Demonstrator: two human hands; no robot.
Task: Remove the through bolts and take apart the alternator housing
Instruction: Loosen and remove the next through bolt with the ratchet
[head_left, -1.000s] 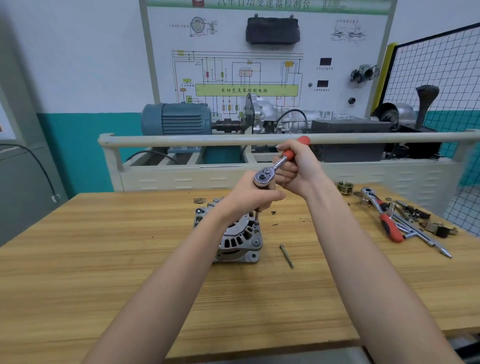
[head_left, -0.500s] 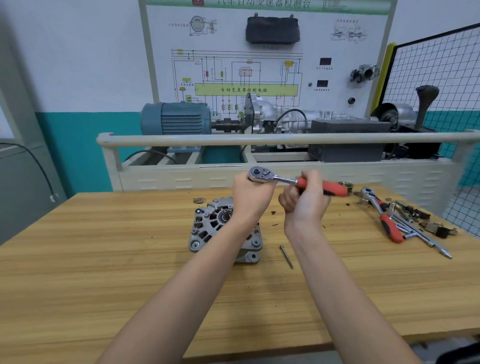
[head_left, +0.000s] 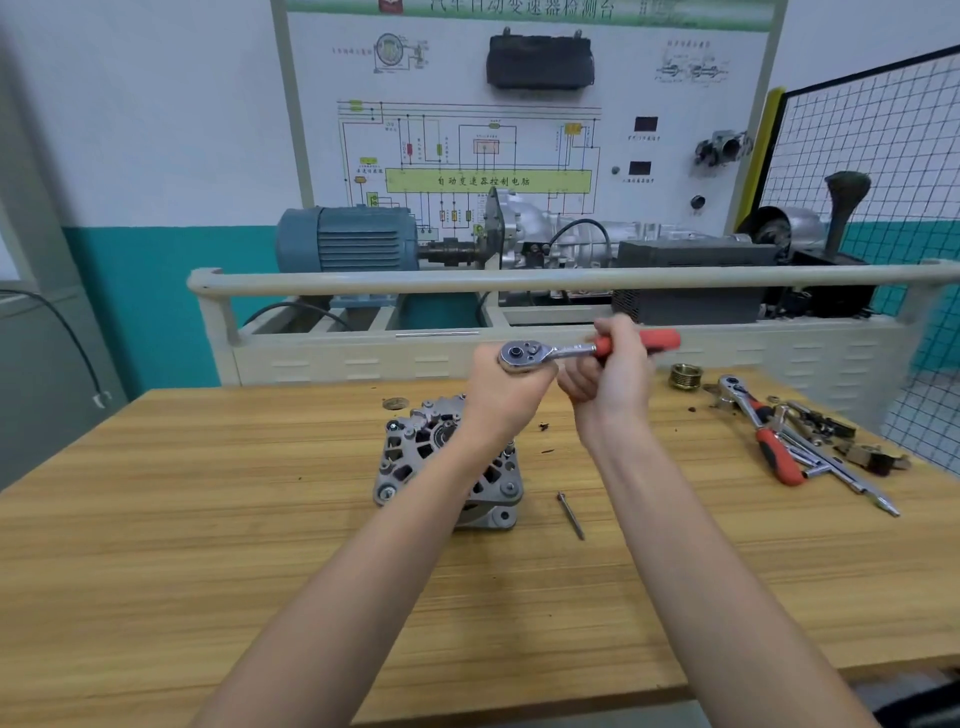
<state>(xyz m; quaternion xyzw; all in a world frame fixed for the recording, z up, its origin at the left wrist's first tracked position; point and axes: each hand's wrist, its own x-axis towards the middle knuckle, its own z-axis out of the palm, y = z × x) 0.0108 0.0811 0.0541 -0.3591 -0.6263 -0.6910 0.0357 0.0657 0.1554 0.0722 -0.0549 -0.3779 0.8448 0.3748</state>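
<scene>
- Under both grips, the bench (head_left: 208, 545) of pale wood carries everything; the forearms reach out over it.
- Beyond the grips, behind a rail, a test stand (head_left: 519, 156) with a wiring board and a blue motor (head_left: 348, 239) stands against the wall.
- Below the left grip and partly hidden by that forearm, the alternator (head_left: 410, 457) sits on the bench, its vented end facing up.
- Left hand (head_left: 506, 397): its grip is curled round whatever hangs under the ratchet head, held well above the alternator; what is inside the fist cannot be made out.
- Right hand (head_left: 610, 384): its grip is wrapped round the red handle of the ratchet (head_left: 540, 353), just beside the left grip, with the handle pointing away to the right.
- Right of the grips, well apart, a second ratchet (head_left: 769, 441) with a red handle lies among loose tools (head_left: 831, 457).
- Below the right grip, just right of the alternator, one bolt (head_left: 571, 515) lies loose on the bench.
- Near the right grip, behind it, a pulley (head_left: 684, 375) stands on the bench.
- Left of the left grip, beyond the alternator, a washer (head_left: 395, 402) lies flat.
</scene>
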